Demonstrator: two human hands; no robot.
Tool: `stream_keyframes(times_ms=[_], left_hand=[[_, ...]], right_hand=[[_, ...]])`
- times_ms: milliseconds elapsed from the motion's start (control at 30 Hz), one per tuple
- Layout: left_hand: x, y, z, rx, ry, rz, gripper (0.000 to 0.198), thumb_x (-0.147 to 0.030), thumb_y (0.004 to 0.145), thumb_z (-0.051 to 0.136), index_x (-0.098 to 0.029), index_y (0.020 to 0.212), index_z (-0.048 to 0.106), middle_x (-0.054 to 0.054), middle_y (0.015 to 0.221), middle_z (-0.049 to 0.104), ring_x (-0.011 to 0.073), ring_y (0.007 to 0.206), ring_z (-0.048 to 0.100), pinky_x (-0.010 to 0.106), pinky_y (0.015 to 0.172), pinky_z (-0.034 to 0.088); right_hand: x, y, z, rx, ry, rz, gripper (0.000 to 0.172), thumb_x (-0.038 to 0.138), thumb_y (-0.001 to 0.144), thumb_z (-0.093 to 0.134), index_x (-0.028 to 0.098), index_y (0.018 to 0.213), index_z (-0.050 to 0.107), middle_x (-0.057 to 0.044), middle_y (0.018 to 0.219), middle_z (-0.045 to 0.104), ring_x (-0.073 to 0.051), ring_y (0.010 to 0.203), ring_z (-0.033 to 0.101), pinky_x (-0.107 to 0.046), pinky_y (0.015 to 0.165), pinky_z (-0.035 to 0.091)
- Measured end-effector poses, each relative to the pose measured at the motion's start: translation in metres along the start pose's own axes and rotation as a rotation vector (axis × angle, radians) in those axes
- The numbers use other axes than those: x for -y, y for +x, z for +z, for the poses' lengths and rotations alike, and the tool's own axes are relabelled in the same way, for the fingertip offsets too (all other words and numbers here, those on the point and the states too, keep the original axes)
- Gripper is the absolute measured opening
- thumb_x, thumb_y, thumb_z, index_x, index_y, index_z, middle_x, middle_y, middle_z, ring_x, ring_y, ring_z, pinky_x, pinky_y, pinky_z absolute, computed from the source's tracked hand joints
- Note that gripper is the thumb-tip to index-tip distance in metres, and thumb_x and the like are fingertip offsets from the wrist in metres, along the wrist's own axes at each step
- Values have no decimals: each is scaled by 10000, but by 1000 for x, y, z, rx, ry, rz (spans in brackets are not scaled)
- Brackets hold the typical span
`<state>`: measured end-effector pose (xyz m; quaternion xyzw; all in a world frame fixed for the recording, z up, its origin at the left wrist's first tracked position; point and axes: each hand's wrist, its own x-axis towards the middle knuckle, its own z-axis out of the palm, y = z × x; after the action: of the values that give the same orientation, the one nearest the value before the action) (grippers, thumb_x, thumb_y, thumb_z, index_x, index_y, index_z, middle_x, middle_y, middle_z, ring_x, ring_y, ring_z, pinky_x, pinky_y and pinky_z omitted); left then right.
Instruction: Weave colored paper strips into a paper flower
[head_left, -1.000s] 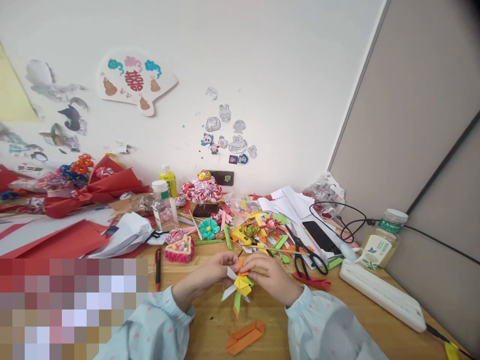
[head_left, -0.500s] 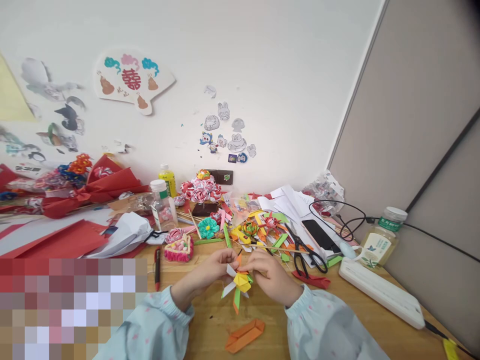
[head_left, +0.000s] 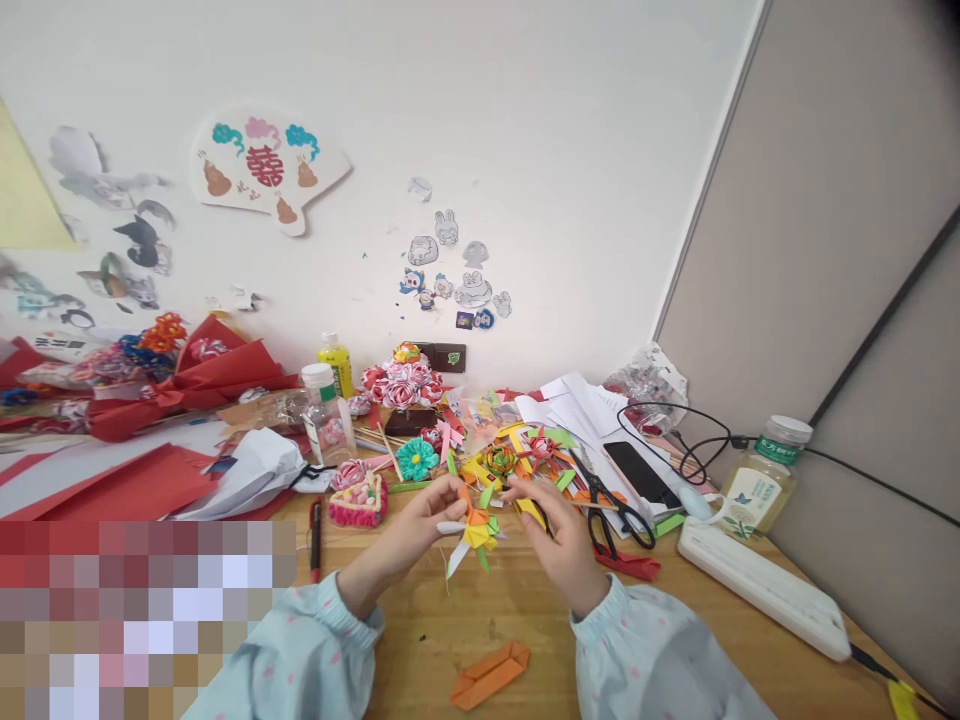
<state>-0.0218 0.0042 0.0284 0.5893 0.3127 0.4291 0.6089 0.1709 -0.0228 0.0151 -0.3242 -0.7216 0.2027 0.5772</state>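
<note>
Near edge, centre: boat-shaped piece of folded orange paper (head_left: 490, 675) lying on the brown wooden table (head_left: 427, 615). Forearms in pale blue, pink-dotted sleeves enter from near left and near right, angled inward.

Hands raised over the table, apart from each other. Left hand (head_left: 412, 530): wrist bent toward centre, thumb and fingertips pinching the left edge of a many-petalled folded-paper flower (head_left: 477, 530) in yellow, orange, green and white. Flower sits between the hands, petals spread. Right hand (head_left: 559, 540): to the right of the flower, not touching it; fingers curved, thumb held off from the forefinger. A yellow strip (head_left: 531, 512) shows in that gap; cannot tell whether it is gripped or lies beyond.

Containers, near to far. Left of the left hand: heart-shaped box with a fuzzy magenta rim (head_left: 358, 502), holding small pink and pale rounded pieces. Far right: clear plastic bottle with green neck band (head_left: 761, 485), pale yellowish liquid inside, white cap on. Far left: clear plastic bottle with white cap (head_left: 324, 415); contents unclear. Behind it: yellow bottle (head_left: 335, 364), capped, upright.
</note>
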Motion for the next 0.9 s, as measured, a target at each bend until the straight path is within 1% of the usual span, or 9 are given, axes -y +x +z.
stream_keyframes(times_ms=[67, 133, 200, 300, 367, 500, 667, 833, 900], left_hand=[[2, 1, -1, -59, -40, 50, 260, -372, 677, 695, -180, 722, 525, -54, 689, 521, 82, 621, 474, 179, 585, 398], [5, 2, 0, -121, -79, 83, 254, -394, 707, 663, -185, 728, 520, -51, 695, 532, 80, 614, 490, 182, 583, 412], [9, 3, 0, -187, -113, 100, 241, -385, 716, 654, -191, 735, 512, -53, 699, 538, 80, 619, 513, 186, 594, 430], [15, 6, 1, -270, -144, 112, 213, -330, 702, 670, -197, 737, 508, -63, 694, 536, 77, 629, 538, 188, 614, 451], [17, 7, 1, -293, -147, 114, 205, -295, 681, 686, -197, 737, 515, -57, 704, 557, 88, 644, 559, 199, 618, 465], [19, 8, 0, -290, -104, 109, 188, -275, 663, 690, -196, 748, 541, -27, 758, 615, 138, 712, 602, 263, 664, 498], [16, 4, -2, -216, 321, 229, 136, -319, 744, 607, -190, 785, 612, 21, 810, 625, 185, 787, 581, 294, 712, 472], [19, -4, 3, -53, 1134, 438, 195, -218, 852, 439, -196, 798, 626, 77, 872, 609, 206, 829, 548, 314, 735, 442], [21, -5, 6, -33, 1335, 488, 215, -183, 860, 413, -194, 814, 622, 88, 873, 616, 210, 818, 558, 317, 717, 450]], right_hand=[[-3, 0, -1, -70, 91, 169, 288, 196, 823, 482, 216, 1105, 538, -52, 927, 621, -200, 917, 573, -369, 865, 425], [-9, -1, 1, 20, 180, 328, 211, 307, 841, 488, 189, 1002, 557, -48, 840, 618, -194, 801, 597, -339, 757, 470], [-15, -3, 6, 153, 219, 419, 228, 392, 828, 511, 174, 870, 564, -46, 790, 614, -190, 736, 596, -318, 682, 477], [-19, -7, 14, 244, 290, 455, 275, 437, 798, 556, 166, 843, 548, -49, 786, 625, -185, 736, 598, -300, 664, 471], [-18, -7, 17, 256, 326, 460, 302, 451, 802, 547, 156, 869, 557, -49, 765, 634, -174, 699, 597, -291, 638, 468], [-17, -5, 17, 182, 313, 440, 304, 445, 829, 506, 148, 814, 568, -41, 704, 625, -160, 644, 577, -271, 594, 454], [-23, -3, 12, 27, 113, 374, 275, 399, 863, 455, 166, 747, 545, -32, 711, 597, -163, 665, 559, -272, 616, 444], [-20, -2, 10, -28, 102, 325, 246, 390, 881, 432, 185, 808, 546, -38, 777, 590, -189, 747, 575, -297, 697, 473], [-18, -2, 11, -23, 168, 332, 245, 403, 878, 436, 189, 847, 552, -48, 823, 596, -200, 788, 587, -311, 729, 487]])
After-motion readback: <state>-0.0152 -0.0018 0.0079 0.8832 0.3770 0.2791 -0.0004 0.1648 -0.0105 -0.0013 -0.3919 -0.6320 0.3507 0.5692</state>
